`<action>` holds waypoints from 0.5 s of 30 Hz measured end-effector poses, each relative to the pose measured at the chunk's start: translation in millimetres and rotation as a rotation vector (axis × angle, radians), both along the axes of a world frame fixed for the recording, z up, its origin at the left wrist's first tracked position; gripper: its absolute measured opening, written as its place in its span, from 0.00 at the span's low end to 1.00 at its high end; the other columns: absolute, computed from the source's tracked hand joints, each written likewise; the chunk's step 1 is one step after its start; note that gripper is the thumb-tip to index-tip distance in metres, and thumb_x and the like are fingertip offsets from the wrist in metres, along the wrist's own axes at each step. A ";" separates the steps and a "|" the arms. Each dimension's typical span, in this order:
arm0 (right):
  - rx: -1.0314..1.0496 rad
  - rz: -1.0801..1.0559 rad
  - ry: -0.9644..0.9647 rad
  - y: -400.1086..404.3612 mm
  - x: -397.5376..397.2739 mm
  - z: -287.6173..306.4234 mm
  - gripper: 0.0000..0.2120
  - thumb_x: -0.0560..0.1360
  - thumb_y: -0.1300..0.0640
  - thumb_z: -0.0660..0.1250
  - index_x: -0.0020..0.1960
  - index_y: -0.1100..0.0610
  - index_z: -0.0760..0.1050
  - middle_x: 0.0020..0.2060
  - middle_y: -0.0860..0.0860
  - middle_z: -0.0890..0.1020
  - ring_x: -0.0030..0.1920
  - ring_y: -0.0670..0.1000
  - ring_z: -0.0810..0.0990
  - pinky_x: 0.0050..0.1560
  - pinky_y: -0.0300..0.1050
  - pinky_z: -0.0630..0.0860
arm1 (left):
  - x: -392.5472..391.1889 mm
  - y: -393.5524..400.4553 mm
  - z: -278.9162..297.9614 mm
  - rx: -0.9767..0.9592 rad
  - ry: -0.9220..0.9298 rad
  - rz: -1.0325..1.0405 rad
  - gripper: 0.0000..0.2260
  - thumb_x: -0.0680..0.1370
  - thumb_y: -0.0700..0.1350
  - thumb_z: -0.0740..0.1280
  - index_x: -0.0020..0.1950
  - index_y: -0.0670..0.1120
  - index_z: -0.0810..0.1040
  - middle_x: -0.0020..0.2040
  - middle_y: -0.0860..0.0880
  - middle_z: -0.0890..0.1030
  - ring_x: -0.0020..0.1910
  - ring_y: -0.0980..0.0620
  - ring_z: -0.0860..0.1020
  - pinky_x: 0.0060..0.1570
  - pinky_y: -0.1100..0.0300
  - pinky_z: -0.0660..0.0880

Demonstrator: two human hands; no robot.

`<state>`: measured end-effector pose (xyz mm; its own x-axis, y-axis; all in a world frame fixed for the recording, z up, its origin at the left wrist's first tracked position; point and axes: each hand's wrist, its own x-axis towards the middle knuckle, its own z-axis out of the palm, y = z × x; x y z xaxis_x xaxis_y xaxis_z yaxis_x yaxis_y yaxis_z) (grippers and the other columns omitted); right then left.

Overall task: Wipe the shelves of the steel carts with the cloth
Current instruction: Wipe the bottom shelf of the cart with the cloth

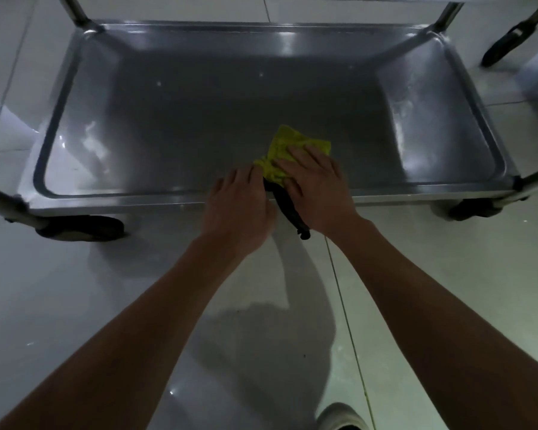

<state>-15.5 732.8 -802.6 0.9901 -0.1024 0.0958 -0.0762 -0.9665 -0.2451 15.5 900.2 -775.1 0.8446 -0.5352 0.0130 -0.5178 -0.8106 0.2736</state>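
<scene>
The steel cart's bottom shelf [174,119] is a shallow tray with a raised rim on all four sides; its left half and far side lie bare, with wide room to move across. Two caster wheels show under the near edge, one at the left corner [81,228] and one at the right [475,209]. Four uprights rise at the corners, all cut off by the frame. The left hand [239,206] rests on the near rim with fingers bent, touching the edge of the yellow cloth [292,150]; whether it pinches the cloth I cannot tell. The right hand [314,184] lies flat, fingers spread, pressing the cloth onto the shelf near the front rim, right of centre. A dark object [292,212] sticks out between the hands, hard to identify. One shoe [342,417] is cut off at the bottom.
</scene>
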 end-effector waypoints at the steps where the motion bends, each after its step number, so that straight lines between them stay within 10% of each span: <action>1: 0.007 -0.021 -0.007 -8.6 -2.7 0.0 0.19 0.81 0.53 0.59 0.72 0.46 0.72 0.74 0.48 0.68 0.77 0.54 0.60 0.74 0.51 0.55 | 1.5 -7.9 -1.7 -0.011 0.002 0.001 0.18 0.74 0.47 0.64 0.63 0.43 0.72 0.60 0.43 0.77 0.58 0.41 0.74 0.56 0.49 0.67; 15: -0.003 -0.281 -0.041 -169.3 -63.7 9.3 0.20 0.80 0.59 0.61 0.71 0.53 0.73 0.73 0.52 0.71 0.74 0.58 0.65 0.70 0.57 0.65 | -15.3 -120.5 -20.6 -0.011 -0.089 -0.124 0.15 0.74 0.52 0.64 0.57 0.48 0.78 0.59 0.45 0.75 0.58 0.41 0.73 0.52 0.47 0.70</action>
<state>-79.2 563.4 -793.3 0.9183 -0.3719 0.1355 -0.3314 -0.9096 -0.2505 0.2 779.7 -795.7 0.7671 -0.6350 0.0911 -0.6366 -0.7360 0.2302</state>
